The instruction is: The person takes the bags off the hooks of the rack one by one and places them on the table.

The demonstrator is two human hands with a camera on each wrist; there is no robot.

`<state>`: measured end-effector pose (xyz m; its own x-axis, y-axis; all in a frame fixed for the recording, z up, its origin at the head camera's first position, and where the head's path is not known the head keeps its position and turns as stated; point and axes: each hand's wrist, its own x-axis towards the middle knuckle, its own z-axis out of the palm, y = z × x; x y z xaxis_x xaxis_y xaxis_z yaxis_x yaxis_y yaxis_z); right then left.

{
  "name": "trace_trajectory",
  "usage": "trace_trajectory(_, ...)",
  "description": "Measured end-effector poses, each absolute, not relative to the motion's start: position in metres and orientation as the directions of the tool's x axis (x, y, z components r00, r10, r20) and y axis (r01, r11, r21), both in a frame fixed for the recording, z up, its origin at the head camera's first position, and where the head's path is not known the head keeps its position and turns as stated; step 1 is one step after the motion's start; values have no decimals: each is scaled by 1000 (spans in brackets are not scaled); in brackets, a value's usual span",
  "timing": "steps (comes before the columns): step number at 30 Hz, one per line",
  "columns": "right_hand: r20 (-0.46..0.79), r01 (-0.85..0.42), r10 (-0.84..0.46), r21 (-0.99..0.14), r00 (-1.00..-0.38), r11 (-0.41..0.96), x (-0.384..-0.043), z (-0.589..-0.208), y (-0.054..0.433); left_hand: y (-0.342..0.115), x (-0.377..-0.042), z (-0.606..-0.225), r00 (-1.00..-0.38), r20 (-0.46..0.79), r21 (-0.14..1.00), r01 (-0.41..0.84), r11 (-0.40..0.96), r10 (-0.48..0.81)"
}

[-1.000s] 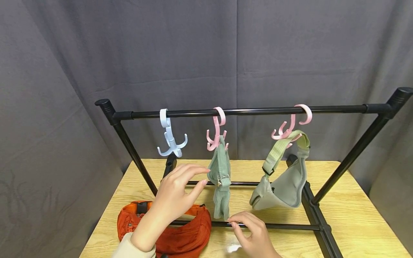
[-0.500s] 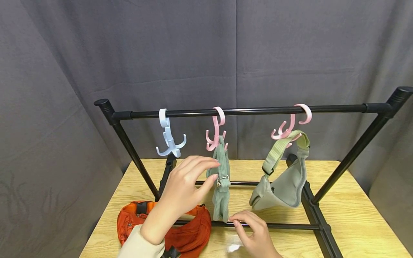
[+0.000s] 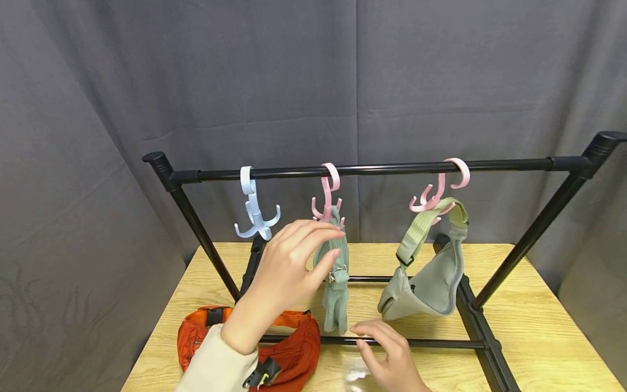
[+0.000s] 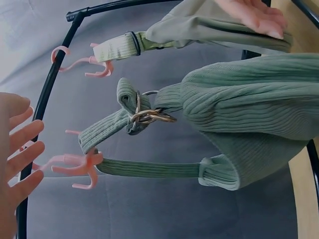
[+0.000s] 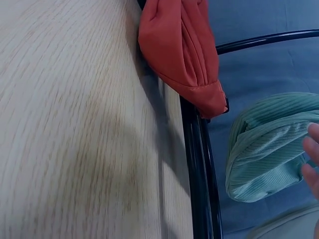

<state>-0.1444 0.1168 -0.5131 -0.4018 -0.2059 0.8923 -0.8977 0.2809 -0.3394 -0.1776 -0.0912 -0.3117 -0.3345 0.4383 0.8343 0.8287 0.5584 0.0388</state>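
Observation:
A green corduroy bag (image 3: 336,305) hangs by its strap from the middle pink hook hanger (image 3: 323,204); metal rings (image 4: 152,116) join the strap. My left hand (image 3: 291,267) is raised at the bag's left, fingers loosely bent and holding nothing. In the left wrist view its fingers spread beside the pink hanger. Low at the bag's right, my right hand (image 3: 389,351) has its fingertips close to the bag's lower end, gripping nothing. In the right wrist view part of that hand (image 5: 312,154) shows at the edge, by the corduroy.
A black rack's bar (image 3: 392,170) carries the hangers. A blue hanger (image 3: 257,212) hangs at left with nothing on it. At right a grey-green bag (image 3: 431,288) hangs from another pink hanger (image 3: 433,201). An orange-red waist bag (image 3: 299,354) lies on the wooden table (image 3: 548,326).
My left hand has moved right and up, across the front of the green bag's upper part. The right hand has shifted slightly right, away from the bag's lower end. The bag still hangs.

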Motion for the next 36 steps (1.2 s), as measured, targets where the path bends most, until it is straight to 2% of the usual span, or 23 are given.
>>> trace_trajectory(4, 888, -897, -233, -321, -397, 305, -142, -511, 121, -89, -181, -305, -318, 834, 19, 833, 553, 451)
trace_trajectory(10, 858, -868, -301, -276, -416, 414, -140, -505, 130, -87, -183, -295, -289, 834, -23, 833, 553, 470)
trace_trajectory(19, 793, -793, -294, -350, -535, 499, -135, -500, 144, -86, -187, -272, -223, 855, -88, 828, 554, 469)
trace_trajectory(24, 755, -758, -283, -401, -592, 515, -132, -498, 149, -84, -189, -260, -215, 854, -101, 824, 557, 474)
trace_trajectory(29, 742, -748, -280, -419, -608, 515, -129, -496, 151, -82, -194, -254, -216, 850, -108, 821, 560, 480)
trace_trajectory(36, 764, -775, -279, -417, -582, 474, -128, -492, 150, -82, -202, -248, -214, 862, -100, 817, 568, 459)
